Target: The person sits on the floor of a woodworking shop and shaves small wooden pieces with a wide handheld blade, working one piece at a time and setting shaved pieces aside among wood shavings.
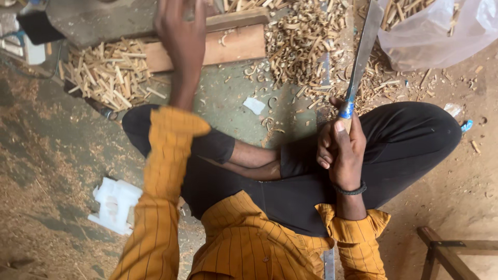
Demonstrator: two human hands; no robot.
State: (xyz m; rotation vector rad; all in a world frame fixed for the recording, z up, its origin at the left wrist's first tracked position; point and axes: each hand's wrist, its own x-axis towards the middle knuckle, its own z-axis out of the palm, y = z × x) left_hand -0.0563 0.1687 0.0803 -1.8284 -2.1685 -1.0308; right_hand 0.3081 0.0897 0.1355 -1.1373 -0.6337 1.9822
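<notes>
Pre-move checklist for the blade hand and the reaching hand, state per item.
1. Right hand closed on the handle of the long blade: ok, fingers wrap the handle below the blue band.
2. Blade pointing away from the body: ok, it angles up and away over the wood shavings.
3. Left hand clear of the blade: ok, it is far to the side, up by the wooden plank.
4. What the left hand holds: cannot tell, it is blurred and at the frame edge.
5. Legs clear of the blade edge: ok, the blade rises above the crossed knees.
6. Pile of split sticks beside the left hand: ok.
</notes>
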